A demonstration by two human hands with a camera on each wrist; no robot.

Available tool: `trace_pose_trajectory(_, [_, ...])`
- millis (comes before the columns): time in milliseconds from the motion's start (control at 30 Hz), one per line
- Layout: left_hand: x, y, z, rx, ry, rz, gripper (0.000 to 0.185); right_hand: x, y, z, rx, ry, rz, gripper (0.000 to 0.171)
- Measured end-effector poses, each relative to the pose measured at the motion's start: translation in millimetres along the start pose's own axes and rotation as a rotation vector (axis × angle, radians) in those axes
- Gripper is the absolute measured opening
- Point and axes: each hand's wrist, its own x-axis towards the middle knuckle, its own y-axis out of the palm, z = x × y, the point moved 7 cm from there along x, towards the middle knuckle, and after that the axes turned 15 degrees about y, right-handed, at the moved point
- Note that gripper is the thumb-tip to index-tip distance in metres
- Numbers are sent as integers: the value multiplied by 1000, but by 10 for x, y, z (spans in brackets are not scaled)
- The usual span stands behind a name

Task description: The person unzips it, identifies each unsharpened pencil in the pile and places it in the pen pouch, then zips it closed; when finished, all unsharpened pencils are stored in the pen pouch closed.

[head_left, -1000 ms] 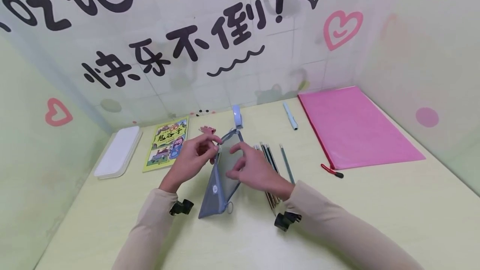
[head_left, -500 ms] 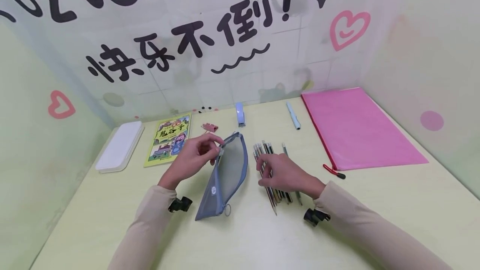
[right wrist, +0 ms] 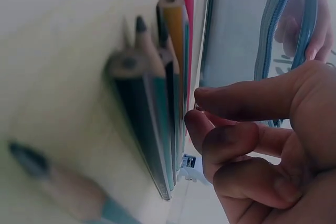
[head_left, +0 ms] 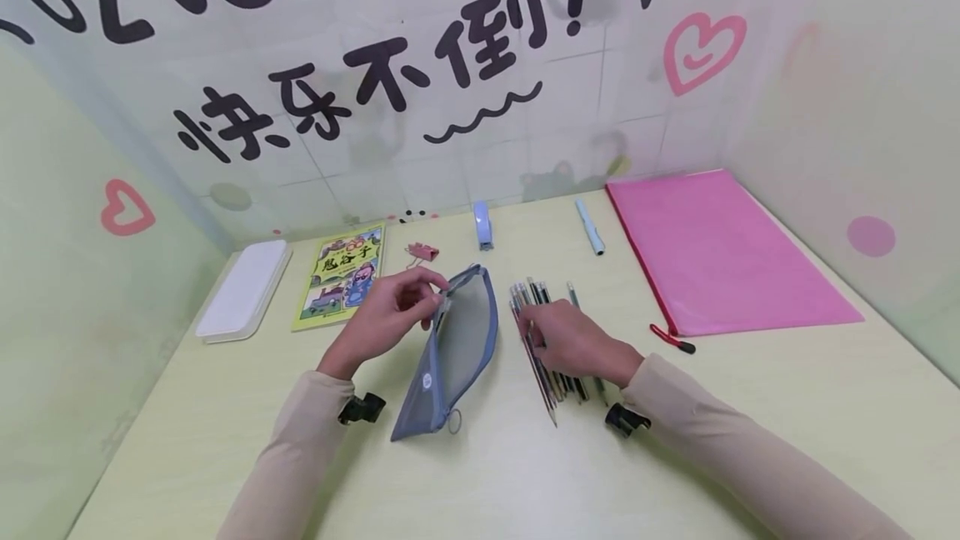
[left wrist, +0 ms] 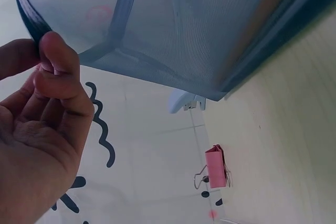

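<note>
My left hand point(head_left: 397, 307) pinches the top edge of a blue mesh zip pencil pouch point(head_left: 468, 327) between thumb and finger. The pouch stands on the table with its mouth parted; a ring pull hangs at its near end. In the left wrist view the mesh pouch point(left wrist: 173, 30) hangs from the pinched edge. My right hand point(head_left: 573, 344) is over a bunch of pencils point(head_left: 551, 394), fingers curled at the left side of the bunch. Seen from the right wrist, thumb and index tip nearly meet beside the pencils point(right wrist: 142, 114); whether they grip a pencil is unclear.
Behind the pouch lie a pink binder clip point(head_left: 423, 251) and a blue stapler point(head_left: 483, 226). A light-blue pen point(head_left: 589, 227) and pink zip folder point(head_left: 735, 257) lie right. On the left are a yellow booklet point(head_left: 339, 275) and white case point(head_left: 243, 290). Walls enclose the table.
My right hand has left the pouch mouth, moved right and lowered onto the pencils, its fingers drawing together. My left hand keeps its pinch on the pouch edge. The pouch mouth has spread wider.
</note>
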Motion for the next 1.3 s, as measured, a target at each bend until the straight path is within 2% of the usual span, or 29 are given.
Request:
trace_pose_trajectory(233, [-6, -18, 17, -1, 0, -10, 16, 37, -31, -27, -44, -1, -31, 21])
trace_pose_trajectory(400, [-2, -36, 6, 5, 4, -19, 16, 89, -2, -8, -84, 54, -32, 20])
trace_pose_trajectory(533, [0, -44, 9, 14, 3, -18, 16, 139, 15, 59, -136, 76, -29, 29])
trace_pose_trajectory(633, [-6, -50, 2, 18, -7, -16, 16, 175, 25, 97, -119, 82, -3, 42])
trace_pose_trajectory(767, [-10, -50, -6, 16, -15, -15, 16, 212, 32, 78, -62, 105, 34, 40])
trace_pose_trajectory(967, [1, -24, 20, 6, -18, -3, 16, 270, 8, -59, 115, 138, 75, 25])
trace_pose_trajectory(1067, [3, -11, 19, 3, -22, 5, 16, 285, -15, -128, 276, 166, 110, 23])
trace_pose_trajectory(1167, [-2, -1, 28, 6, -24, 5, 16, 287, -23, -168, 490, 197, 154, 25])
trace_pose_trajectory(1300, [-26, 8, 36, 5, -20, -12, 15, 268, -7, -148, 688, 212, 161, 28])
